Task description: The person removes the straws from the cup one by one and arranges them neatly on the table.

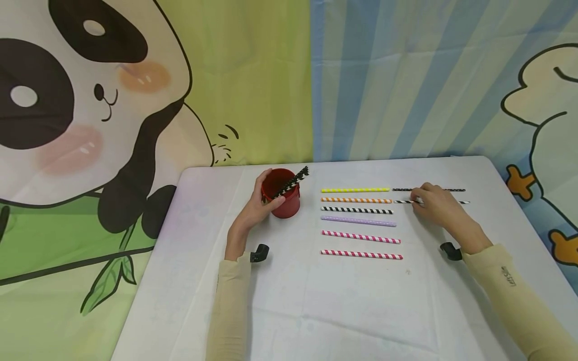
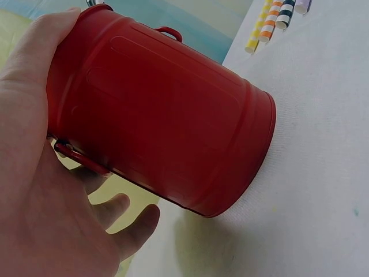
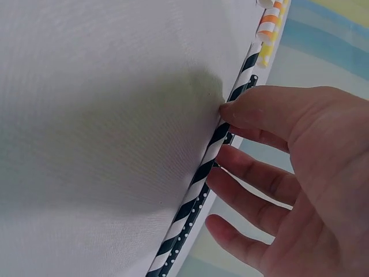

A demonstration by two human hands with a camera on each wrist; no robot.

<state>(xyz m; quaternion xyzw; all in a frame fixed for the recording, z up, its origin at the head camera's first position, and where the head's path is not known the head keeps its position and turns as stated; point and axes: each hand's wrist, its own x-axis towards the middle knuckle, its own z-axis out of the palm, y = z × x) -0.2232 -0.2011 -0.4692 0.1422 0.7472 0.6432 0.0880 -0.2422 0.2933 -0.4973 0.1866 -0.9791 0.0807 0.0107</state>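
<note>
My left hand [image 1: 253, 209] grips the rim of a small red metal bucket [image 1: 292, 204], thumb at the near side. Its side and a little loop handle [image 2: 83, 158] fill much of the left wrist view. Black straws with white patterns [image 1: 293, 181] lean out of the bucket toward the right. On the table's right, my right hand [image 1: 437, 204] pinches a black-and-white striped paper straw [image 3: 203, 170] between thumb and index finger, the other fingers loosely bent. Just behind it lies a black straw with white dots [image 3: 187, 226], partly covered by the hand in the head view.
A column of straws lies mid-table: yellow [image 1: 354, 190], orange [image 1: 356, 200], black-striped [image 1: 356, 210], lilac [image 1: 358, 221] and two pink-striped [image 1: 361, 254]. The white-covered table [image 1: 361, 311] ends at a printed curtain [image 1: 253, 100] behind. Black wrist mounts [image 1: 259, 253] stick out from both wrists.
</note>
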